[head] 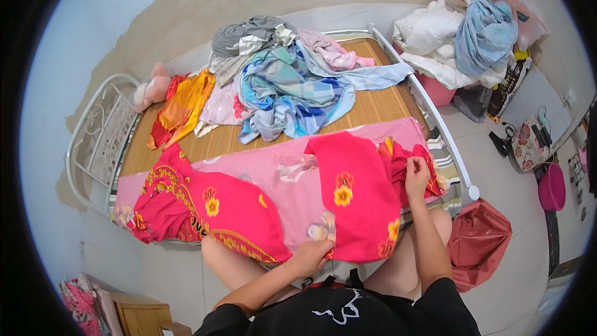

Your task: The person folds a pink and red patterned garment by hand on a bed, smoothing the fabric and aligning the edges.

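Note:
A red floral bedding cover (pixel 364 196) with yellow flowers and gold scrollwork is spread in front of me, its left end bunched. Beneath it lies a pale pink printed cloth (pixel 298 214) along the bed's near edge. With my left hand (pixel 311 256) I grip the red cover's near edge, just left of its right-hand section. My right hand (pixel 417 178) pinches the crumpled red fabric at the right end, where a patch of yellow shows. Part of the cover hangs over the near side between my knees.
Heaped blue plaid bedding (pixel 294 88) and an orange cloth (pixel 186 107) lie on the bamboo mat (pixel 387 107). A white metal rail (pixel 438 126) bounds the bed at right. On the floor stand a dark red bag (pixel 480 245) and a magenta basin (pixel 551 187). White quilts (pixel 429 28) are piled beyond.

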{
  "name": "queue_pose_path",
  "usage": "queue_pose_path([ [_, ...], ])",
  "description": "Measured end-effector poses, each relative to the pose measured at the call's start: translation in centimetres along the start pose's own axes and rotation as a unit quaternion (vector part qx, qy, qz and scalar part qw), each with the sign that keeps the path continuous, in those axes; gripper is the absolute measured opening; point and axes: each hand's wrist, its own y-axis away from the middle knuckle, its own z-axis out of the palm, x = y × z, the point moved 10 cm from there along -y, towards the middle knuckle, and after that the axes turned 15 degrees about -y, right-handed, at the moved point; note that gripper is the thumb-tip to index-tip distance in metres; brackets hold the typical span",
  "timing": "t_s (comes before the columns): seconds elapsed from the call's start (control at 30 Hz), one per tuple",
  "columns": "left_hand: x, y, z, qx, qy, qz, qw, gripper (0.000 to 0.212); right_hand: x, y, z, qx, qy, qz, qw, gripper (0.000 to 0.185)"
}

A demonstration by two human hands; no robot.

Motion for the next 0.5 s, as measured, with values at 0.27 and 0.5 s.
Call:
queue_pose_path([
  [0.27,0.2,1.5,-0.2,-0.087,0.124,-0.07,0.986,0.027,-4.6,6.7,17.1,-0.393,0.4,-0.023,0.828,0.071],
  [0.5,-0.8,0.0,-12.0,-0.105,0.168,-0.101,0.975,0.027,2.7,4.2,18.1,-0.567,0.331,0.107,0.747,0.023],
])
